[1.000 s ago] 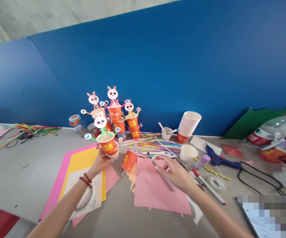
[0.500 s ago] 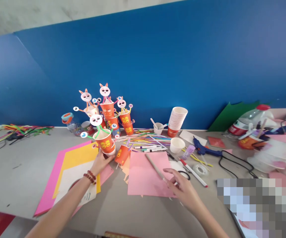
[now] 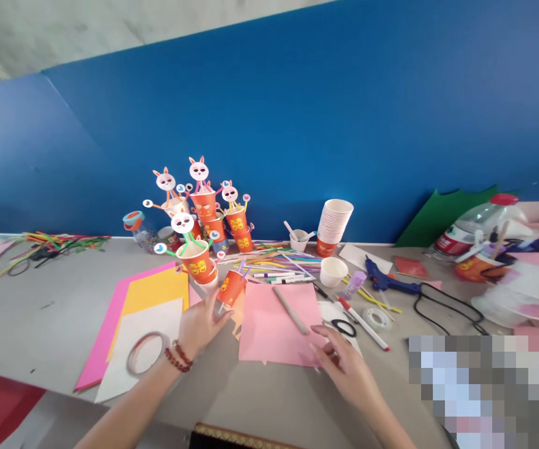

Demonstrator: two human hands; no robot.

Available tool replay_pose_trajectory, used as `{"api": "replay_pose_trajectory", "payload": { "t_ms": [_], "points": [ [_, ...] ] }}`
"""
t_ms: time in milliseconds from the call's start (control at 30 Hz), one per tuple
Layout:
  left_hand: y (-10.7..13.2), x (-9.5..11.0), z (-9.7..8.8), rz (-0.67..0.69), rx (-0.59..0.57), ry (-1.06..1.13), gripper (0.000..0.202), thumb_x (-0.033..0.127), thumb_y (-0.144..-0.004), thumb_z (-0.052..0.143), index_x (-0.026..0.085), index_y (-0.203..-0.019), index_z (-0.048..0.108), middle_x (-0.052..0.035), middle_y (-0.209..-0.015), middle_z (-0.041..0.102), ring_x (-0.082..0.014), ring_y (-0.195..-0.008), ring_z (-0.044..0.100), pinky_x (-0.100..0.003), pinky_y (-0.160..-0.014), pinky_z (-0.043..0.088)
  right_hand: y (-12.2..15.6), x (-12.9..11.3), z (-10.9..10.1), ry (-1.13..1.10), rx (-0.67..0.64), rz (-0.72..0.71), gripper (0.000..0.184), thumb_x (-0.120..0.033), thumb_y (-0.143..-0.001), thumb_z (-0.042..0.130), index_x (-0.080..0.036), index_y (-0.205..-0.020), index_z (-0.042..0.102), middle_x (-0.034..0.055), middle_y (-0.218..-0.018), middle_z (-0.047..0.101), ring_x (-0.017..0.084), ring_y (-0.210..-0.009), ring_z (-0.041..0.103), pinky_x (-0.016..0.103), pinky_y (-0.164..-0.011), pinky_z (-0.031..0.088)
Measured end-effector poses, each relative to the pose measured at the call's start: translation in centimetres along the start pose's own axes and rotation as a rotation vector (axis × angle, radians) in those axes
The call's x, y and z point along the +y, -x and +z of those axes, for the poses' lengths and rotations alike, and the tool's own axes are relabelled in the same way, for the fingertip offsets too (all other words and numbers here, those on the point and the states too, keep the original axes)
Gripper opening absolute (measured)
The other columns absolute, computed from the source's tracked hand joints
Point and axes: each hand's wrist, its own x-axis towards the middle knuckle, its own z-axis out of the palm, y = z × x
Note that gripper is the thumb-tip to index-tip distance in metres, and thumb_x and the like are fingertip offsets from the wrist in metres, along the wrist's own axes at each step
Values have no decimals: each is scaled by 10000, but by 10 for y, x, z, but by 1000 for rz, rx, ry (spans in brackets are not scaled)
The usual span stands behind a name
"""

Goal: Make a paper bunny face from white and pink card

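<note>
My left hand (image 3: 201,324), with a bead bracelet at the wrist, lies on the table with its fingers stretched out. The fingertips reach the base of a tilted orange paper cup (image 3: 231,288). Just behind it stands an orange bunny cup (image 3: 198,263) with a white face and green arms, free of my hand. My right hand (image 3: 344,366) rests with loose fingers on the lower right corner of a pink paper sheet (image 3: 269,327). A grey stick (image 3: 291,310) lies across that sheet. Neither hand holds anything.
More bunny cups (image 3: 213,215) stand at the blue wall. Pink, yellow and white sheets (image 3: 150,293) with a tape ring (image 3: 145,353) lie at the left. To the right are scissors (image 3: 344,327), a marker (image 3: 364,324), a tape roll (image 3: 378,318), a blue glue gun (image 3: 384,282), white cups (image 3: 335,224) and coloured sticks (image 3: 274,262).
My left hand let go of the bunny cup and drew back toward the tilted orange cup. My right hand slid off the grey stick to the sheet's lower right corner.
</note>
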Motion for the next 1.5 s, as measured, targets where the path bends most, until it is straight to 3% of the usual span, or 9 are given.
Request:
{"api": "replay_pose_trajectory", "payload": {
  "t_ms": [133, 267, 400, 533, 700, 867, 967, 1100, 1500],
  "points": [
    [-14, 13, 9, -83, -46, -239, 683, 599, -878, 463, 121, -1366, 461, -97, -675, 670, -296, -656, 668, -301, -559, 391, 6, -2, -3, -21, 7, -16, 372, -451, -911, 472, -230, -1201, 547, 69, -832, 671, 218, -668, 646, 350, -653, 532],
    [-15, 17, 10, -121, -33, -195, 635, 526, -882, 459, 114, -1365, 458, -84, -647, 654, -298, -625, 659, -305, -547, 380, 12, -2, -10, -19, 28, -34, 319, -410, -902, 465, -237, -1148, 571, 120, -1087, 667, 214, -733, 651, 344, -649, 538],
    [-8, 27, -1, -101, -8, 405, 569, 551, -838, 536, 177, -1266, 502, 8, -605, 574, -201, -559, 584, -263, -532, 374, 10, -8, -13, -21, 46, -40, 301, -397, -896, 480, -237, -1126, 589, 107, -1049, 675, 209, -730, 648, 333, -635, 539],
    [6, 57, -3, -93, -243, 1190, 481, 571, -888, 478, 184, -1168, 536, 79, -488, 393, -104, -413, 362, -222, -454, 304, -8, -27, -8, -137, -27, -59, 372, -473, -891, 532, -223, -1162, 583, 71, -926, 675, 184, -690, 641, 313, -634, 544],
    [23, 93, 17, -30, -517, 1545, 505, 588, -901, 479, 179, -1194, 525, 85, -453, 402, -75, -367, 300, -200, -420, 275, -36, -54, 3, -571, -156, -140, 526, -523, -809, 677, -226, -1223, 543, 114, -1211, 619, 208, -931, 643, 321, -743, 550],
    [25, 103, 26, 119, -543, 1477, 518, 560, -885, 552, 194, -1251, 539, 29, -589, 541, -97, -461, 450, -208, -461, 351, -45, -56, 15, -807, -226, -175, 452, -463, -797, 728, -219, -1149, 583, 73, -1068, 677, 223, -968, 650, 353, -827, 528],
    [18, 102, 21, 183, -389, 1404, 451, 517, -884, 577, 209, -1213, 602, -65, -942, 670, -194, -790, 615, -283, -678, 495, -43, -49, 22, -794, -208, -180, 430, -463, -798, 725, -211, -1119, 590, 77, -1058, 676, 231, -959, 650, 362, -828, 528],
    [8, 105, 17, 183, -298, 1483, 466, 488, -876, 602, 234, -1265, 571, -90, -1225, 630, -280, -1092, 589, -388, -949, 477, -39, -45, 30, -755, -202, -176, 426, -481, -800, 718, -209, -1103, 594, 74, -1009, 673, 228, -905, 647, 368, -814, 531],
    [14, 112, 23, -197, -420, 1864, 388, 345, -796, 739, 176, -1139, 674, -108, -1110, 702, -274, -1016, 652, -349, -901, 509, -37, -37, 32, -569, -16, -163, 423, -545, -783, 707, -187, -999, 639, 32, -786, 647, 171, -689, 592, 273, -620, 501]
  ]
}}
